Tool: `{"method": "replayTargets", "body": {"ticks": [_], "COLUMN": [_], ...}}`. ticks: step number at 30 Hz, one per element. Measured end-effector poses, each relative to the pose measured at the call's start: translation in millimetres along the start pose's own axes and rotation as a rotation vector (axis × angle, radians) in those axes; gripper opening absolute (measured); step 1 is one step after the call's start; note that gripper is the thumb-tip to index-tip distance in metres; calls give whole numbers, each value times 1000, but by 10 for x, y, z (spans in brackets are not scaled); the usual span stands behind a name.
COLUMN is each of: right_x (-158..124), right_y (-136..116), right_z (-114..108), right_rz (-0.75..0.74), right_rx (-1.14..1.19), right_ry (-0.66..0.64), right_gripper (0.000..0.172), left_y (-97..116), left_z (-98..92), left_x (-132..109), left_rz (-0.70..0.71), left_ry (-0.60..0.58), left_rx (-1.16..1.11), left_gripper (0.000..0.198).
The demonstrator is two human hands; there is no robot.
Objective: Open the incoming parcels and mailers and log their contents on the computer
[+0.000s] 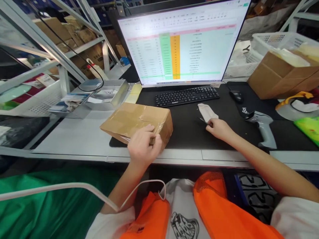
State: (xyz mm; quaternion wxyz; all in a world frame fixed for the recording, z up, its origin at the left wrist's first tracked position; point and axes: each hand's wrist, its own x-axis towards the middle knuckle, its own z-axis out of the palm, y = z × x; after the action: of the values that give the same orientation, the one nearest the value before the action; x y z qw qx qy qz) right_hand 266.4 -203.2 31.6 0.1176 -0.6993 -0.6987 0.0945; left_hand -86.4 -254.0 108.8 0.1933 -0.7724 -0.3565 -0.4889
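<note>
A brown cardboard box with clear tape over it lies tilted near the table's front edge. My left hand rests on its near right edge, fingers curled and closed against the taped cardboard. To the right, my right hand is closed around a slim dark pointed tool, whose kind I cannot make out. Just beyond those fingers lies a pale, narrow strip that looks like paper or a wrapper; whether the hand also grips it is unclear.
Behind the hands stand a black keyboard and a monitor. On the right are a mouse, a grey barcode scanner, a tape roll and an open carton. A grey tray of papers sits left.
</note>
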Motion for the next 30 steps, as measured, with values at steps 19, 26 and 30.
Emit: {"method": "replayTargets", "body": {"ticks": [19, 26, 30], "right_x": [-666, -641, -332], "right_y": [-1197, -1337, -1053], "right_z": [-236, -281, -318], "right_rz": [-901, -889, -761], "right_rx": [119, 78, 18], "right_ry": [288, 305, 298], "right_gripper": [40, 40, 40], "left_y": [-9, -28, -29], "left_z": [-77, -89, -98], "left_x": [-192, -185, -197], "left_rz": [-7, 1, -7], "left_ry": [46, 59, 37], "left_rx": [-9, -64, -90], "left_gripper": [21, 23, 22]}}
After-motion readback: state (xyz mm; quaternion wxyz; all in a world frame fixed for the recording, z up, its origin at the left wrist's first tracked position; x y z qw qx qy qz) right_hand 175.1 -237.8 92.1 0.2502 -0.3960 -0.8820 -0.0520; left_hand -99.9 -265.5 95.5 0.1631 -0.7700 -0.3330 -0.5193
